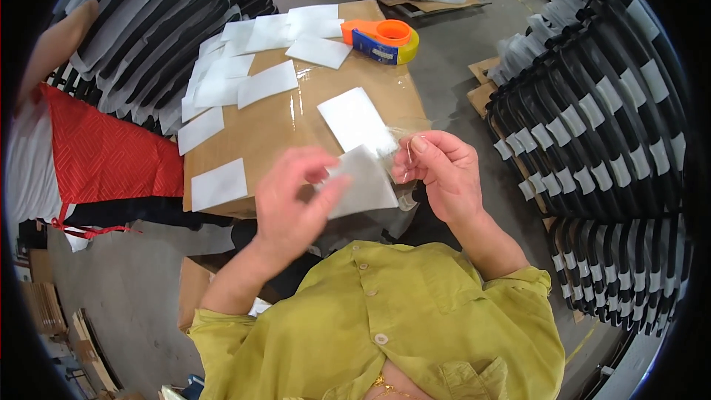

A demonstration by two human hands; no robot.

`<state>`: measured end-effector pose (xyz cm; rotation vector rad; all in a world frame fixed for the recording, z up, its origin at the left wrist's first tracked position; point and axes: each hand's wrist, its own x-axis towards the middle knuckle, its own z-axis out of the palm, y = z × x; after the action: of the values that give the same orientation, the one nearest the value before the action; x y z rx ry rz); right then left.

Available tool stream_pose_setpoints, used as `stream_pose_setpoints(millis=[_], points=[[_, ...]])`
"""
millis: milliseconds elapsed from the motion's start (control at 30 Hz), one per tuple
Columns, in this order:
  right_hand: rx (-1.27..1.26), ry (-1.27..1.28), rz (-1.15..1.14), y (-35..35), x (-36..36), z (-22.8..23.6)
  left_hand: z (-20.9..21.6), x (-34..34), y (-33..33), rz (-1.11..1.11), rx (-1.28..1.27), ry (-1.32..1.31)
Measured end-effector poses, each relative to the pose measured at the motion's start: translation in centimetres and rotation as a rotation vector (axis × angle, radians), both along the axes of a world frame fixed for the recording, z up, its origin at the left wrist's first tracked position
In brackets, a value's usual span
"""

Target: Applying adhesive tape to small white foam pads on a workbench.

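Note:
Clear tape (409, 157) is pinched between the thumb and fingers of my right hand (444, 174), near the box's close right corner. My left hand (292, 196), blurred by motion, has its thumb and fingers apart. It overlaps the left edge of a thin white foam sheet (364, 189) between my hands; how that sheet is supported is hard to see. Just beyond lies another white foam sheet (354, 118) on the cardboard box (304, 126), its near right corner beside the tape.
Several white sheets (222, 81) cover the box's left and far side. An orange and blue tape dispenser (381, 38) with yellow tape sits at its far right corner. Stacked black frames (592, 133) stand right, others (163, 22) left. A person in a red apron (111, 152) stands left.

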<state>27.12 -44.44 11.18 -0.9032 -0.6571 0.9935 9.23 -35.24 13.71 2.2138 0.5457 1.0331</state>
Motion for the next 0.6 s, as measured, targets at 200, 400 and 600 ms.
stream_pose_setpoints(millis=[200, 400, 600], points=[[0.106, -0.046, -0.148, 0.5, -1.9, 0.8, -0.6, 3.9, -1.6, -0.018, 0.487, -0.19], [0.22, -0.067, -0.138, 1.2, -2.6, 0.7, -2.9, 5.7, -0.4, 0.126, 0.471, -0.367], [0.203, 0.014, -0.148, 1.6, -2.4, 0.7, -2.5, 4.9, -0.7, 0.101, 0.343, -0.379]])
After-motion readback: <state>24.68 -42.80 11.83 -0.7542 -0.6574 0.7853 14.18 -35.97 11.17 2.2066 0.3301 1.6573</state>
